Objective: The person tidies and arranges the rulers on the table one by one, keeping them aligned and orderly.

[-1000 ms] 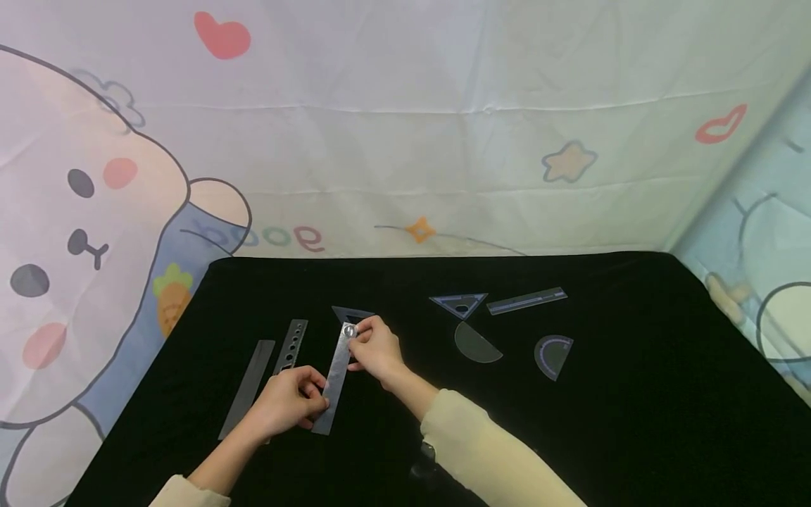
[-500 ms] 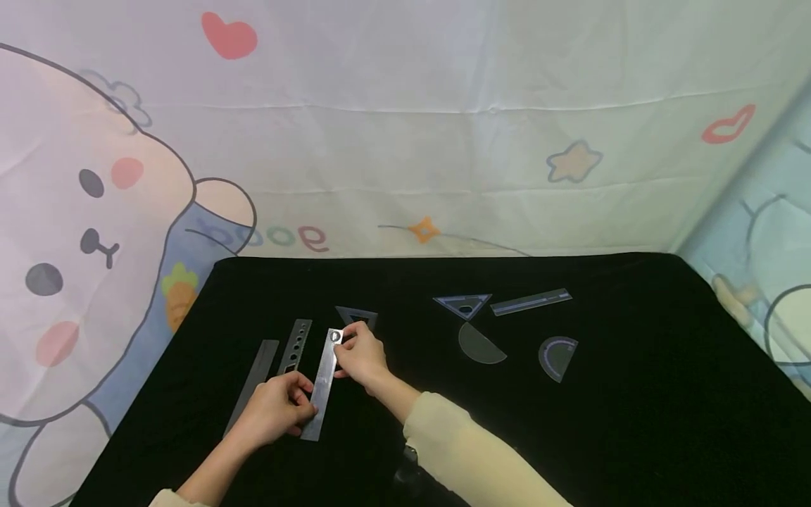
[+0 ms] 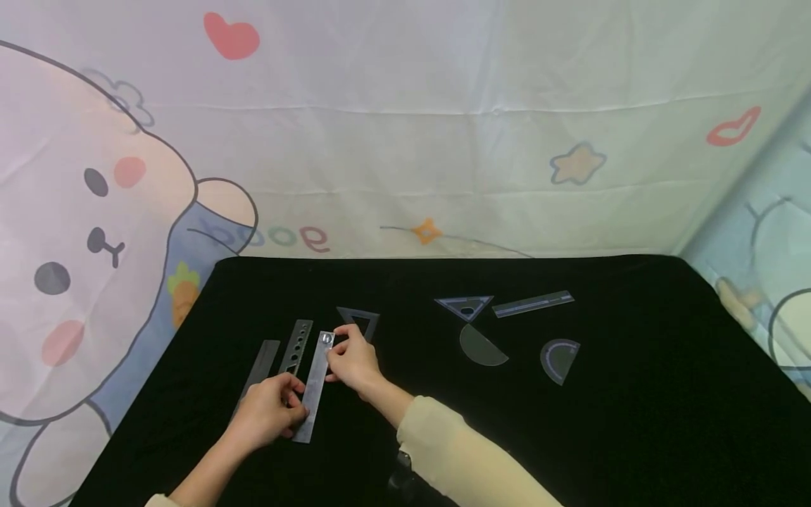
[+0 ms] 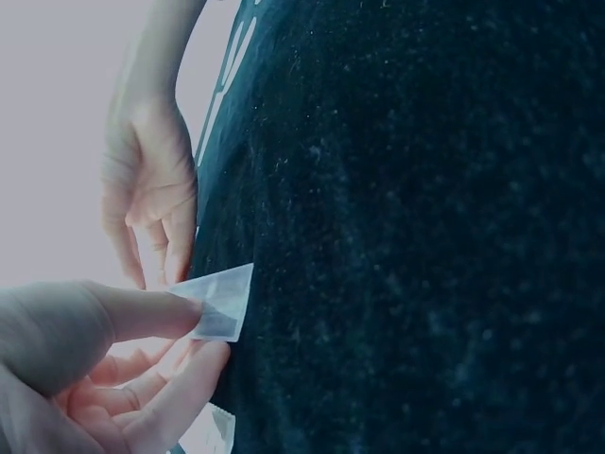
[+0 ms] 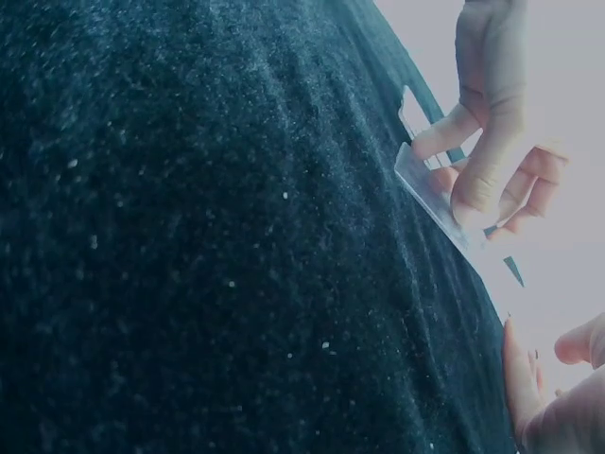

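Observation:
A clear straight ruler point(image 3: 315, 387) lies lengthways on the black cloth point(image 3: 633, 422), both hands on it. My left hand point(image 3: 288, 408) pinches its near end between thumb and fingers, and the left wrist view shows that hand point(image 4: 194, 326) on the ruler's corner point(image 4: 225, 301). My right hand point(image 3: 334, 348) pinches the far end, beside a shiny round spot. The right wrist view shows the left hand point(image 5: 473, 184) on the ruler's end point(image 5: 437, 199), with the right hand's fingertips point(image 5: 553, 402) at the bottom edge.
Left of the held ruler lie a stencil ruler with holes point(image 3: 296, 346) and a plain strip ruler point(image 3: 256, 370). A set square point(image 3: 359, 320) sits just beyond the right hand. Further right are a second set square point(image 3: 465, 306), a short ruler point(image 3: 533, 303), a clear half disc point(image 3: 481, 347) and a protractor point(image 3: 560, 358).
Both hands have slid the clear ruler to the left, and it now lies close beside the stencil ruler. The other pieces have not moved.

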Demonstrator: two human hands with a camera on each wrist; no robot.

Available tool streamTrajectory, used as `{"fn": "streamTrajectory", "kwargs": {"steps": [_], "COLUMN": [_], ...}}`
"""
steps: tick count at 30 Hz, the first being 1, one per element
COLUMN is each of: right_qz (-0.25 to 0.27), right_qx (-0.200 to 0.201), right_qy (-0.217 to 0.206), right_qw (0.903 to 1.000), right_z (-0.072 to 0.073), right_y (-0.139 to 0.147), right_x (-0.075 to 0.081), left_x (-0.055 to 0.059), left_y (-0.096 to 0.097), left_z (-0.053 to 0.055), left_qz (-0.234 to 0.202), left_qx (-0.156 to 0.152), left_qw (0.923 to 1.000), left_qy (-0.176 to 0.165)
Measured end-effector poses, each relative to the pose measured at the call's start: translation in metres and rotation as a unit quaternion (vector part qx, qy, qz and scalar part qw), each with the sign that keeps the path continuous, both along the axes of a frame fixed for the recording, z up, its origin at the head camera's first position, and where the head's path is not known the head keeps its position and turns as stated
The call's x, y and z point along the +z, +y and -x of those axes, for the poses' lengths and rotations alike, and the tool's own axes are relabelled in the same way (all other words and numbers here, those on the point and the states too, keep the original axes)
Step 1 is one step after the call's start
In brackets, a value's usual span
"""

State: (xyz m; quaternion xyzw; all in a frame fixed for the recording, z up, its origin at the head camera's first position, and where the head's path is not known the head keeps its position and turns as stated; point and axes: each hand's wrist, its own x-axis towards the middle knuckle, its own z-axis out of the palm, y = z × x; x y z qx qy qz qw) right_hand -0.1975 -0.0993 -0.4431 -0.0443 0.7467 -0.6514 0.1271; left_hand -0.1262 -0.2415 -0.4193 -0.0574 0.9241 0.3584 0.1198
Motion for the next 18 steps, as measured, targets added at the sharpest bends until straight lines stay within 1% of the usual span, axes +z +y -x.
{"fn": "streamTrajectory", "kwargs": {"steps": [7, 18], "right_qz": [0.003, -0.018], "right_qx": [0.033, 0.069], "right_qy": [0.004, -0.015], "right_qw": [0.9995, 0.9973], "right_z": [-0.0009, -0.0006], "right_y": [-0.0009, 0.0], "right_x": [0.0001, 0.0025], "left_x": [-0.0005, 0.0023], "left_y": [-0.003, -0.003], "left_z": [-0.0026, -0.004], "left_qz": [0.028, 0.048], "left_qx": [-0.005, -0.011], "left_qw": [0.9996, 0.9988], "left_qy": [0.007, -0.006]}}
